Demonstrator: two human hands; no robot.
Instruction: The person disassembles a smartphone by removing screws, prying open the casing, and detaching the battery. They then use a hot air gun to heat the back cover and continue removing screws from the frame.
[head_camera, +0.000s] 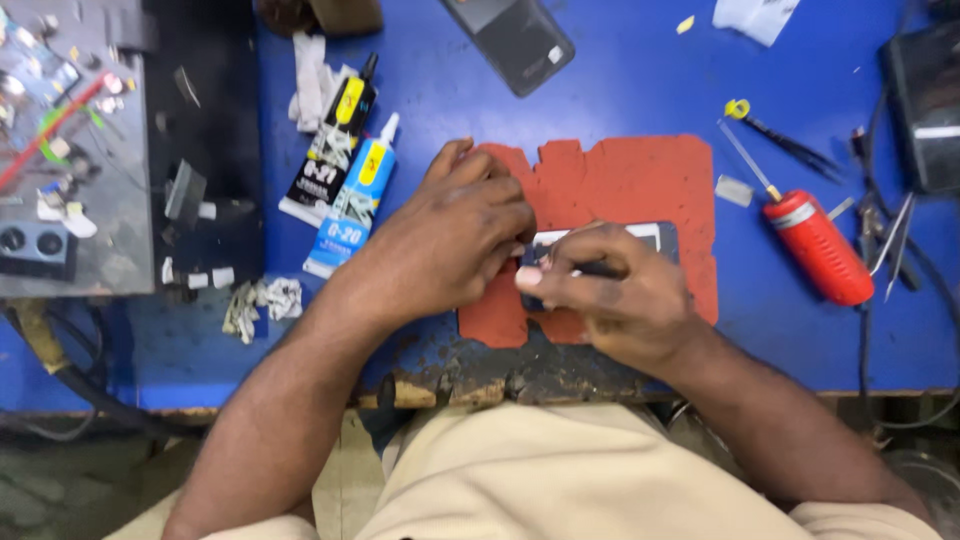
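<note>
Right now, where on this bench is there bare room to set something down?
Bare blue table lies above the red mat, between the dark phone and yellow-ringed tweezers. It is crowded left around the glue tubes, and right by the red tool.

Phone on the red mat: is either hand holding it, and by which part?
Both hands press on the phone at its left end: left hand, right hand. A lifted grip cannot be told.

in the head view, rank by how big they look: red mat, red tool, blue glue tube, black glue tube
1. red mat
2. red tool
3. blue glue tube and black glue tube: look alike, no ranking.
</note>
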